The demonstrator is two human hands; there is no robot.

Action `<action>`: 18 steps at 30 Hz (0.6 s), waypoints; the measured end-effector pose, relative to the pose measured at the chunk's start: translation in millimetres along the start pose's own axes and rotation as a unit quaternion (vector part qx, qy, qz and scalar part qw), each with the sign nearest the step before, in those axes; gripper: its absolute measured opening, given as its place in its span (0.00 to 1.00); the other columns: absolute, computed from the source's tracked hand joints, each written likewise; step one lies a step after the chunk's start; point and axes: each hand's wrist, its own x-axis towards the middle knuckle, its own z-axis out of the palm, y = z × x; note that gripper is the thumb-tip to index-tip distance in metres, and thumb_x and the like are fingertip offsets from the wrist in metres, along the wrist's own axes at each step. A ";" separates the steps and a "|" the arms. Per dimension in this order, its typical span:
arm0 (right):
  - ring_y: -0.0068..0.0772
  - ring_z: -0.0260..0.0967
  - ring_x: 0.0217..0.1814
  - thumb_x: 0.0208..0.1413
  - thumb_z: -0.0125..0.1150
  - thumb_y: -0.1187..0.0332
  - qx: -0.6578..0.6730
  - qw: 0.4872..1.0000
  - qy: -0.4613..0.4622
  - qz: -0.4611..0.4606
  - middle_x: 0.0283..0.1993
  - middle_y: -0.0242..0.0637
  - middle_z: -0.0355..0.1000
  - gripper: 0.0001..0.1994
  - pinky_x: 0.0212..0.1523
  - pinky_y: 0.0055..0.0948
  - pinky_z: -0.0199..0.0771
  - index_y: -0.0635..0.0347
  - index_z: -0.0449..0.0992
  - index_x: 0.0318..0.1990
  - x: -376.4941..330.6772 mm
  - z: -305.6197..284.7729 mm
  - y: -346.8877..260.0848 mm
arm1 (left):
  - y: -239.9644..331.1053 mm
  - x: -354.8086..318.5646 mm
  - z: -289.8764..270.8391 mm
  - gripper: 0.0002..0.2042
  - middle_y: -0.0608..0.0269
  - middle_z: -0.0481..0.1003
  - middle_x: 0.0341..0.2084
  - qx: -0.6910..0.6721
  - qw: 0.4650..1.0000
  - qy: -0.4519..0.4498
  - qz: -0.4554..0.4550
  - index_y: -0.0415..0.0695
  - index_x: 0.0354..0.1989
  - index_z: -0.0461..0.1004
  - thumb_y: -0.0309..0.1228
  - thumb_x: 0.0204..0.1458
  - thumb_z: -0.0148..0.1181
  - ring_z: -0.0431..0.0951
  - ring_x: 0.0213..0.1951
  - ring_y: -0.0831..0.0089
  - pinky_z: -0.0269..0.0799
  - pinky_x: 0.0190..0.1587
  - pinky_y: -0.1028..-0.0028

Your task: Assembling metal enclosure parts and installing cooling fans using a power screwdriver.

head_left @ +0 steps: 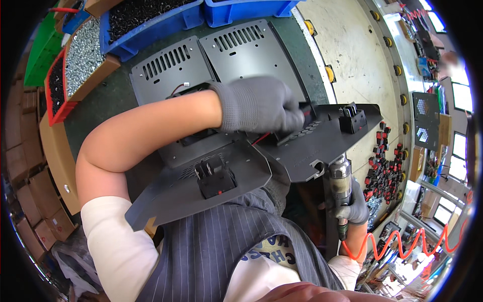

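Dark green worktop (108, 98) here, blue bins (151, 22) of screws along its far edge, cardboard boxes (37, 221) stacked at the left, a pale conveyor (354, 55) running off to the right. Left hand (259, 104), grey-gloved, is clenched on the dark metal panel (322, 138), pressing at its perforated patch. That panel lies flat at the worktop's near edge, long axis running left to right. Right hand (354, 206) grips a pneumatic screwdriver (340, 183) upright beneath the panel's edge.

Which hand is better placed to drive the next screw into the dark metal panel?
Probably the right hand: it already grips the pneumatic screwdriver below the panel. The left hand is busy on top.
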 end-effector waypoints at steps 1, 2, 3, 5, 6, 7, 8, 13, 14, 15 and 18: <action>0.20 0.63 0.25 0.17 0.74 0.62 0.005 1.000 -0.005 0.023 0.29 0.29 0.67 0.43 0.25 0.18 0.61 0.65 0.65 0.51 -0.6 -1.2 -1.1 | -1.8 3.0 3.3 0.15 0.57 0.75 0.23 -0.012 1.000 -0.024 0.015 0.41 0.31 0.77 0.41 0.50 0.52 0.76 0.29 0.69 0.69 0.37 0.73; 0.20 0.63 0.25 0.17 0.74 0.62 0.003 1.000 0.002 0.022 0.29 0.29 0.67 0.43 0.25 0.18 0.61 0.65 0.65 0.51 -0.8 -2.1 -1.7 | -5.0 6.2 5.3 0.15 0.57 0.75 0.23 -0.029 0.999 -0.010 0.034 0.41 0.31 0.77 0.41 0.50 0.52 0.76 0.29 0.69 0.69 0.37 0.73; 0.20 0.63 0.25 0.17 0.74 0.62 0.000 1.000 0.006 0.012 0.29 0.29 0.67 0.43 0.26 0.18 0.61 0.65 0.65 0.51 -0.8 -2.7 -1.6 | -8.3 10.4 5.9 0.15 0.59 0.76 0.24 -0.115 0.993 -0.019 0.009 0.41 0.31 0.76 0.41 0.50 0.51 0.76 0.30 0.71 0.69 0.37 0.74; 0.20 0.63 0.26 0.17 0.75 0.61 -0.020 1.000 -0.005 0.021 0.29 0.29 0.67 0.44 0.28 0.18 0.62 0.65 0.64 0.51 -0.9 -4.5 -2.8 | -13.2 17.3 6.7 0.15 0.64 0.75 0.24 -0.255 0.965 -0.020 -0.051 0.40 0.33 0.76 0.40 0.51 0.51 0.74 0.30 0.77 0.69 0.36 0.76; 0.20 0.63 0.26 0.17 0.75 0.61 -0.019 1.000 -0.005 0.009 0.29 0.29 0.67 0.44 0.28 0.18 0.62 0.65 0.64 0.51 -1.4 -4.8 -3.4 | -14.6 19.9 6.2 0.15 0.64 0.75 0.24 -0.264 0.963 -0.025 -0.036 0.40 0.33 0.76 0.40 0.51 0.51 0.74 0.30 0.77 0.69 0.36 0.76; 0.20 0.63 0.27 0.17 0.76 0.60 -0.031 0.999 0.003 0.015 0.30 0.29 0.67 0.45 0.29 0.19 0.63 0.65 0.64 0.51 -2.4 -4.7 -4.2 | -15.3 21.8 5.9 0.15 0.64 0.75 0.23 -0.240 0.971 -0.017 -0.003 0.39 0.33 0.76 0.40 0.51 0.51 0.72 0.29 0.77 0.68 0.35 0.76; 0.20 0.63 0.28 0.17 0.76 0.60 -0.047 0.999 0.007 0.024 0.31 0.29 0.67 0.45 0.30 0.19 0.63 0.65 0.64 0.51 -3.2 -4.6 -5.3 | -15.5 22.8 5.4 0.15 0.65 0.74 0.22 -0.209 0.978 -0.005 0.016 0.39 0.32 0.76 0.40 0.51 0.51 0.71 0.28 0.78 0.68 0.35 0.76; 0.20 0.63 0.28 0.18 0.77 0.58 -0.050 0.998 0.019 0.017 0.31 0.29 0.68 0.45 0.31 0.20 0.63 0.66 0.64 0.51 -4.2 -2.5 -10.6 | -12.4 19.2 3.9 0.15 0.64 0.71 0.19 -0.206 0.978 -0.017 0.035 0.38 0.30 0.74 0.39 0.51 0.51 0.68 0.25 0.78 0.66 0.33 0.76; 0.20 0.63 0.28 0.18 0.77 0.58 -0.059 0.998 0.012 0.028 0.31 0.29 0.68 0.44 0.30 0.20 0.63 0.66 0.64 0.51 -4.0 -2.0 -11.1 | -11.8 18.2 3.6 0.15 0.63 0.70 0.19 -0.184 0.982 -0.031 0.021 0.37 0.29 0.74 0.39 0.51 0.51 0.67 0.25 0.78 0.66 0.32 0.75; 0.20 0.63 0.28 0.18 0.77 0.58 -0.053 0.998 0.013 0.019 0.31 0.29 0.68 0.44 0.30 0.20 0.63 0.66 0.64 0.51 -3.9 -1.3 -11.3 | -11.1 17.6 3.1 0.15 0.63 0.70 0.19 -0.194 0.980 -0.033 0.028 0.37 0.29 0.74 0.39 0.51 0.51 0.67 0.25 0.78 0.66 0.32 0.75; 0.19 0.63 0.28 0.19 0.77 0.57 -0.050 0.999 0.009 0.015 0.31 0.29 0.68 0.44 0.30 0.19 0.63 0.66 0.64 0.50 -2.8 0.9 -11.4 | -8.8 16.9 1.2 0.15 0.61 0.70 0.18 -0.180 0.981 -0.033 0.062 0.37 0.28 0.73 0.39 0.50 0.51 0.67 0.25 0.77 0.66 0.32 0.74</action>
